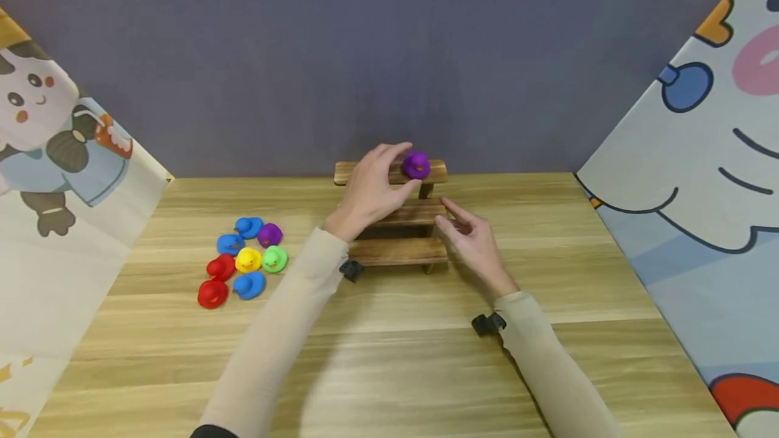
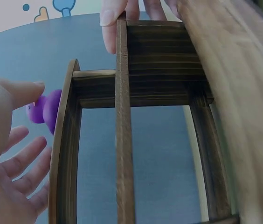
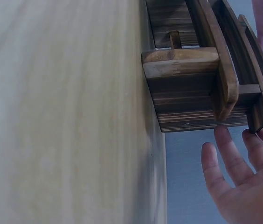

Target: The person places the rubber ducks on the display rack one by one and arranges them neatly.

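A small three-step wooden display stand (image 1: 398, 252) is at the back of the table. On its top step sits a purple rubber duck (image 1: 416, 165). My left hand (image 1: 374, 188) reaches over the stand, thumb and fingers spread apart around the duck. In the left wrist view, the thumb overlaps the purple duck (image 2: 52, 109), with a gap between thumb and fingers. At the stand's right end, my right hand (image 1: 475, 242) holds the end of the middle step between thumb and fingers. The right wrist view shows its fingertips (image 3: 222, 135) at the stand's side.
To the left on the table (image 1: 389, 357) lies a group of small ducks: red (image 1: 213, 294), blue (image 1: 249, 285), yellow (image 1: 248, 260), green (image 1: 274, 259) and another purple one (image 1: 270, 235). A grey wall (image 1: 389, 53) rises behind the stand, with cartoon-printed panels on both sides.
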### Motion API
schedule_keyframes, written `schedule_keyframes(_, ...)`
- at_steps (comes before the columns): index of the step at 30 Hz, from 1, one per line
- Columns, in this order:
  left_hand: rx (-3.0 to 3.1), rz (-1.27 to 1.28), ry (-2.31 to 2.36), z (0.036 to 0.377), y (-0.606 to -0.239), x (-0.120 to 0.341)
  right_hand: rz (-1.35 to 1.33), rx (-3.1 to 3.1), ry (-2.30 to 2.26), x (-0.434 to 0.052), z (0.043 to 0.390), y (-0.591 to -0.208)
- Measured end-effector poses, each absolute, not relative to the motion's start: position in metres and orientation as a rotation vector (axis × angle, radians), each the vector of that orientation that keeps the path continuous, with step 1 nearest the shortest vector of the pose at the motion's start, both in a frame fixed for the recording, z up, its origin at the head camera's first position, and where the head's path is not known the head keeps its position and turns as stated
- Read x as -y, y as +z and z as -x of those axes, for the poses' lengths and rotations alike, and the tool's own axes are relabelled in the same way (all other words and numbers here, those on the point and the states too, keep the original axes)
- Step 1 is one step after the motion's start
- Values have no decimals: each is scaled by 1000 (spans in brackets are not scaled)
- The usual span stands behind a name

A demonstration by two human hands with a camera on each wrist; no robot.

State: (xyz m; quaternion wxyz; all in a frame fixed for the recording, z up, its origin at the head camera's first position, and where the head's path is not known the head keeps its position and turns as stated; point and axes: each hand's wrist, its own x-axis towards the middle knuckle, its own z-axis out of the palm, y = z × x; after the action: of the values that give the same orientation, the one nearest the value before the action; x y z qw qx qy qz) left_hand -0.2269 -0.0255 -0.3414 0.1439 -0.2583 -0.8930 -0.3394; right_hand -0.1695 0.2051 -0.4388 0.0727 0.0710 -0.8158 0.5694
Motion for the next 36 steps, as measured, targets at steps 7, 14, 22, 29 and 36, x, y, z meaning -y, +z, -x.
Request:
schedule_keyframes(7, 2540, 753, -936, 212, -350, 48, -203, 2440, 1735, -204, 170, -441)
schedule_keyframes(14, 2458, 771, -942, 196, -360, 67, -222, 2419, 1758, -204, 171, -443)
schedule_keyframes(22, 2406, 835, -931, 180, -359, 84, -227, 2429, 1744, -205, 171, -442)
schedule_keyframes(29, 2480, 824, -869, 169, -363, 107, -232, 2417, 1760, -205, 171, -441)
schedule_keyframes(36, 2589, 744, -812, 156, -372, 139, -233, 2408, 1772, -205, 171, -443)
